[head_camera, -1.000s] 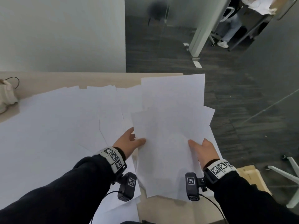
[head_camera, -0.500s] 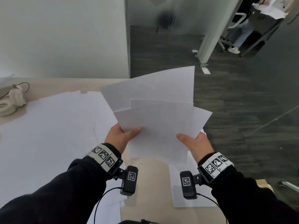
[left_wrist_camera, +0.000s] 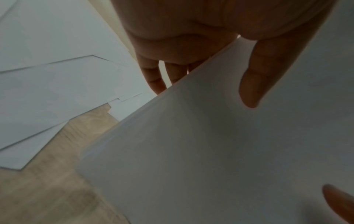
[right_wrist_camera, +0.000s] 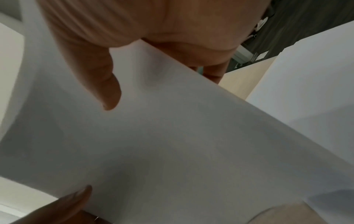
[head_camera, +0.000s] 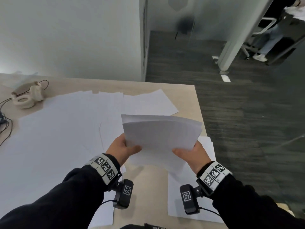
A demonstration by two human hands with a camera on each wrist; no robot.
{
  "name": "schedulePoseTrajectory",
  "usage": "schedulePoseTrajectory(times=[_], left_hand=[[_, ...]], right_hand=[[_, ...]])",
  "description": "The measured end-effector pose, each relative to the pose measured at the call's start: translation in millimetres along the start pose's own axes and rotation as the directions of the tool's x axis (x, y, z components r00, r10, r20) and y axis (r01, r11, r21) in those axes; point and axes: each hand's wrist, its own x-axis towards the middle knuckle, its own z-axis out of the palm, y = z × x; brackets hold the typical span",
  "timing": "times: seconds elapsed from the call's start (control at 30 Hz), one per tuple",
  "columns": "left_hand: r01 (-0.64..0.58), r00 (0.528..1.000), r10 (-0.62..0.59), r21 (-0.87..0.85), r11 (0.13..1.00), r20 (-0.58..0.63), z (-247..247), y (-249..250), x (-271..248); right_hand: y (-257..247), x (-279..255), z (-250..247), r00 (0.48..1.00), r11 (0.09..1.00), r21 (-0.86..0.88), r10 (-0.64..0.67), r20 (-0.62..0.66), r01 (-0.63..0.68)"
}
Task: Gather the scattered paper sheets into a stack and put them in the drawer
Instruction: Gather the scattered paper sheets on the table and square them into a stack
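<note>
I hold the stack [head_camera: 160, 138] lifted above the desk [head_camera: 186, 96], left hand [head_camera: 123, 149] and right hand [head_camera: 192, 153] each pinching a near corner, thumbs on top. Risk, as I judge it: uneven sheets may slip out. Loose sheets [head_camera: 66, 129] lie left of the stack; the desk's edge runs just right of it, with open floor beyond. No drawer is visible.

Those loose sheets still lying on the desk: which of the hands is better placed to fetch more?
Probably the left hand: most loose sheets spread on its side of the desk, while the right hand could keep pinching the held stack.
</note>
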Motion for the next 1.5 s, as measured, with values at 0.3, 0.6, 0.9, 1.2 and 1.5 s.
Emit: schedulePoseTrajectory(times=[0.3,0.6,0.9,1.2,1.5], left_hand=[[0.161,0.986,-0.145,0.245,0.956,-0.086,12,-33,-6],[0.189,0.978,-0.207,0.322,0.928,0.021,69,-21,3],[0.359,0.891,-0.432,0.361,0.860,0.142,144,-61,11],[0.279,0.950,-0.308,0.580,0.765,-0.051,149,-71,17],[0.210,0.945,-0.299,0.459,0.863,0.129,163,-63,6]], right_hand=[[32,-2,-19,0.988,0.951,-0.310,0.048,0.146,0.000],[57,-8,-67,0.977,0.988,-0.035,0.140,-0.159,-0.148],[125,-24,-121,0.910,0.934,-0.108,0.299,-0.287,-0.341],[133,-20,-135,0.884,0.885,-0.247,0.291,-0.366,-0.394],[131,-18,-111,0.921,0.860,-0.342,0.313,-0.234,-0.379]])
